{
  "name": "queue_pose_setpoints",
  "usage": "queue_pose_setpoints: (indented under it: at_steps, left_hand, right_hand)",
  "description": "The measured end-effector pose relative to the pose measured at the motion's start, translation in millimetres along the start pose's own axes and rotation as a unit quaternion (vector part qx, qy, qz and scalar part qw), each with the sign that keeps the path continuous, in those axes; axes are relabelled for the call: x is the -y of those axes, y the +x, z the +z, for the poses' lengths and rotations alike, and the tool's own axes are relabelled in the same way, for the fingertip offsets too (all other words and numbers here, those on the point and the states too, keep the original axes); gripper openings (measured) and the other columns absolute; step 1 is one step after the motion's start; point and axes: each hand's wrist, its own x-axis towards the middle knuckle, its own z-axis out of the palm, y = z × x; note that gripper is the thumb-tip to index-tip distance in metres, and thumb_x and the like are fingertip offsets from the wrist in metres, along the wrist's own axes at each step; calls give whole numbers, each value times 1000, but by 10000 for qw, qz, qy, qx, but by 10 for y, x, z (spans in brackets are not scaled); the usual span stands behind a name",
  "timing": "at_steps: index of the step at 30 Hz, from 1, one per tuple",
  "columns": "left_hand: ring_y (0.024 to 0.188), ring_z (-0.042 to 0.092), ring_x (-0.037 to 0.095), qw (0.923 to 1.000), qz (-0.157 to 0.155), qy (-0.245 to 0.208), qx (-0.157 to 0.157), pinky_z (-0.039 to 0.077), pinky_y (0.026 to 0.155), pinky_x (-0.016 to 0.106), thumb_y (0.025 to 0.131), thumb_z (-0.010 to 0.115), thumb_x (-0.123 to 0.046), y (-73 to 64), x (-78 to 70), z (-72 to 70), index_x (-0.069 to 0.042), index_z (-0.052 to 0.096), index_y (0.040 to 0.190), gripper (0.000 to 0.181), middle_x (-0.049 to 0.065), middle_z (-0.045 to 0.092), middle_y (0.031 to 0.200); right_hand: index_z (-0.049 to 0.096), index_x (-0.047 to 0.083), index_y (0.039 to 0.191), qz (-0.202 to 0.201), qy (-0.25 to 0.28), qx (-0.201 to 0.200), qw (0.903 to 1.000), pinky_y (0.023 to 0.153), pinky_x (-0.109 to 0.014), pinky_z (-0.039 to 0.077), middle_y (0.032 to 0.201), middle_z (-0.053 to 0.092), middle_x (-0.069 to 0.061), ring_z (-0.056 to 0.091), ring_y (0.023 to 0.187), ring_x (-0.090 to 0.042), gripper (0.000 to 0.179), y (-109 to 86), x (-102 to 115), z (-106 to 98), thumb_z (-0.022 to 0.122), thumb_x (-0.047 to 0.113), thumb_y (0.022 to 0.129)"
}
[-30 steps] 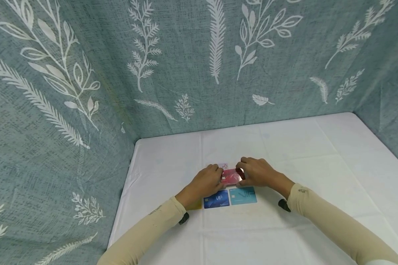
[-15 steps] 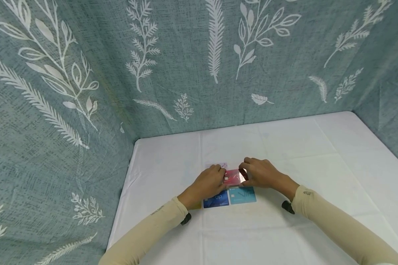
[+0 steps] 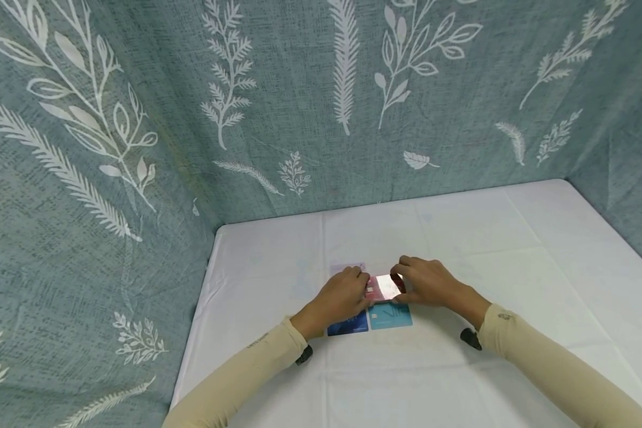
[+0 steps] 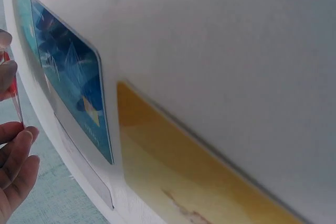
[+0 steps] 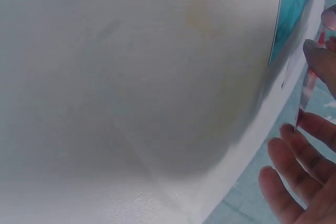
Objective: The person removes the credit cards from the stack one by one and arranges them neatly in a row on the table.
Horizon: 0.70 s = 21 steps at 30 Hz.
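A glossy red card (image 3: 377, 288) with a chip is held raised off the table by both hands, and a bright glare covers part of its face. My left hand (image 3: 338, 300) pinches its left end; my right hand (image 3: 430, 282) pinches the right end between thumb and fingers. Just below the hands in the head view lie a blue card (image 3: 348, 324) and a teal card (image 3: 392, 316), side by side. A pale purple card (image 3: 348, 267) sits behind, partly covered by the left hand. The left wrist view shows a yellow card (image 4: 157, 156) flat beside the blue one.
The cards lie on a white-covered table (image 3: 460, 238). A blue-green curtain (image 3: 321, 119) with white leaf prints hangs behind it and along both sides. A black wrist-worn piece shows beneath each forearm.
Both hands have shifted slightly right, carrying the red card with them. Glare now spreads over more of its face, and the left hand covers more of the blue card.
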Motion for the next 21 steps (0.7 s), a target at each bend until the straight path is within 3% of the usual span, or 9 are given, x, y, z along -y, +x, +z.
queue_pose_setpoints:
  at_steps: [4, 11, 17, 21]
  left_hand:
    - [83, 54, 12, 10000, 14, -46, -35, 49, 75, 23, 85, 68, -39, 10, -18, 24, -5, 63, 110, 42, 4, 61, 97]
    - [91, 57, 15, 9999, 34, -76, -55, 49, 78, 27, 89, 64, -38, 25, -63, 7, -4, 63, 112, 42, 6, 62, 103]
    - [87, 54, 13, 9999, -19, -111, 47, 49, 77, 25, 88, 65, -39, 35, -107, 3, -3, 62, 114, 44, 6, 60, 101]
    - [86, 55, 12, 10000, 34, -31, -52, 49, 77, 24, 87, 66, -39, 43, -134, 1, -4, 63, 113, 44, 5, 60, 99]
  right_hand:
    - [67, 14, 107, -10, 54, -21, 10000, 48, -20, 37, 89, 57, 3, 47, 68, -6, 54, -34, -4, -9, 79, 50, 69]
    - [67, 14, 108, 96, 67, -34, 9999, 48, -20, 36, 89, 57, 4, 47, 68, -5, 54, -87, -22, -18, 78, 50, 69]
    - [67, 15, 108, 130, 115, -40, 9998, 49, -19, 37, 91, 57, 4, 48, 69, -5, 54, -136, -33, -23, 78, 51, 69]
    - [67, 15, 106, 128, 105, -100, 9998, 49, -19, 37, 90, 58, 4, 47, 68, -5, 54, -167, -40, -37, 79, 51, 68]
